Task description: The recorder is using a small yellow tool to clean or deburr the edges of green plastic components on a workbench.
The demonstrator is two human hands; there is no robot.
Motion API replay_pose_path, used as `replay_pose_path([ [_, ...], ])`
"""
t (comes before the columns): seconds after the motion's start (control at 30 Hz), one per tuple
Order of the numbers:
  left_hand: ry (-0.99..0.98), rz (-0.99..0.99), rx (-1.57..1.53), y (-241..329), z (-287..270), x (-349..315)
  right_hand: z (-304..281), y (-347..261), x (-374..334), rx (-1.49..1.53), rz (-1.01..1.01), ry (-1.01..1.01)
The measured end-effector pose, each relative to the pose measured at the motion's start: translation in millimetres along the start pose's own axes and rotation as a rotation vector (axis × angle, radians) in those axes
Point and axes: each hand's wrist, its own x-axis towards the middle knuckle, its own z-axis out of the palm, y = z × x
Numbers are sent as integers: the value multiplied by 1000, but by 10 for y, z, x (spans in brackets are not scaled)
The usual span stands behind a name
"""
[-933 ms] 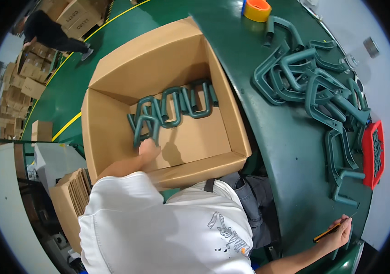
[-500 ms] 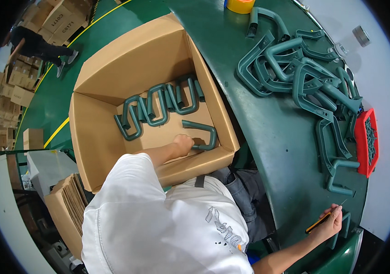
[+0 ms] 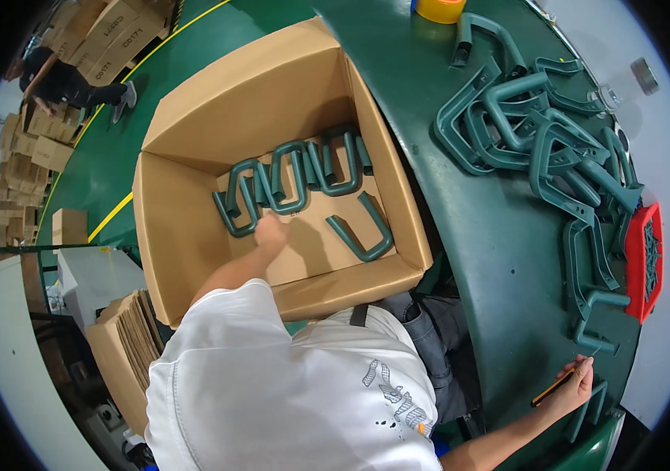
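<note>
My left hand (image 3: 271,231) reaches into the open cardboard box (image 3: 217,141), beside the lower corner of the leftmost green U-shaped handle (image 3: 241,231). Its fingertips point away from me and are partly hidden, so whether they grip the handle is unclear. More green handles (image 3: 300,206) lie in a row along the box's far side. A separate handle (image 3: 383,248) rests on the box bottom near the right wall. My right hand (image 3: 576,389), over the right end of the green table, is closed around a slim tool with a black-and-orange handle (image 3: 552,388) and a thin tip.
A pile of green handles (image 3: 543,141) covers the table's far right part. Beside it stands a red bin (image 3: 635,259) with small dark parts. A yellow tape roll (image 3: 440,9) sits at the back. Flattened cardboard (image 3: 127,334) stands left of me. A person (image 3: 68,82) walks beyond the box.
My left hand has let go of the handle near the right wall and moved left to the row. That handle now lies turned differently. My right hand still holds the tool.
</note>
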Motion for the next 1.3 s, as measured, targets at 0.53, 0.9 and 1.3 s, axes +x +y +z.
replay_pose_path([
  [0.53,207,-553,-1192,-1324,132,1170,31,-69,-47,-51,58,129],
  [0.9,669,240,-244,-321,-563,520,-8,67,-314,-342,-203,-85],
  [1.3,590,735,-746,1098,-934,327,-981,692,425,-1007,-313,478],
])
